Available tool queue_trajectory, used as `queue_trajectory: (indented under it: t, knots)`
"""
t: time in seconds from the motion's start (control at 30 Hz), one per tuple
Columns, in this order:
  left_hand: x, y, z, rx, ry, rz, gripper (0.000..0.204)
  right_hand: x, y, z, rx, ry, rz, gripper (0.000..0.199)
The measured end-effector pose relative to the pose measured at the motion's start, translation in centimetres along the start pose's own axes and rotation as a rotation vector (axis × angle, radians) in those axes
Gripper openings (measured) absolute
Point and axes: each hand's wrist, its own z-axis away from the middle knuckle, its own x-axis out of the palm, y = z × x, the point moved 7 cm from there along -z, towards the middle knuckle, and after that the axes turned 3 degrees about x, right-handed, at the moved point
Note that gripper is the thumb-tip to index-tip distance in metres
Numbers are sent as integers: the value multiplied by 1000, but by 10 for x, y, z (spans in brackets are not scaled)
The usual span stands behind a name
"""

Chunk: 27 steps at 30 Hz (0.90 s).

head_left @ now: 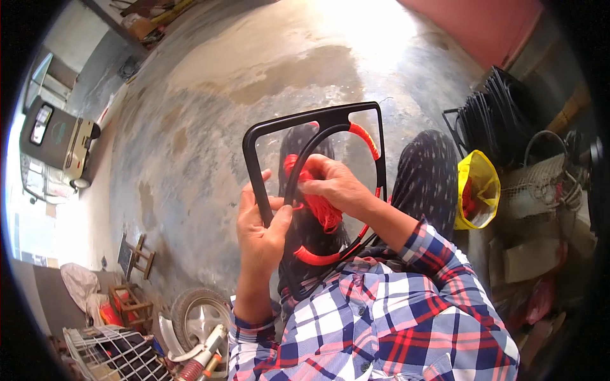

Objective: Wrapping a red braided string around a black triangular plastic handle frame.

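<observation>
A black metal frame (316, 120) with rounded corners and an inner ring stands upright on my lap. The ring is partly wrapped in red cord (365, 140) at its upper right and again along its bottom. My left hand (262, 228) grips the frame's left bar, thumb pressed on the ring. My right hand (333, 184) holds a bundle of red cord (322, 209) against the ring, just right of the left hand. My plaid sleeves and dark dotted trousers lie beneath.
A yellow bag (478, 189) with red material sits at my right, beside a stack of black frames (502, 117) and cardboard boxes. A wheel (198, 311), wire crate and small wooden stools (135, 255) lie at lower left on the concrete floor. A grey machine (57, 143) stands far left.
</observation>
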Motion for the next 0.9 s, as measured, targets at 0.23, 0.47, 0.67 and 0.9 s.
queue_trajectory:
  t: [0.23, 0.47, 0.67, 0.9]
  knots:
    - [12, -9, 9, -242, 17, 337, 24, 29, -35, 10, -15, -217, -369, 40]
    - [8, -33, 15, -183, 114, 398, 31, 26, -35, 15, 0, -301, -611, 60]
    - [2, -31, 16, -189, 181, 424, 36, 29, -41, 19, -26, -262, -611, 57]
    - [-5, -44, 15, -175, 171, 437, 41, -2, -65, 28, -259, 121, 211, 21]
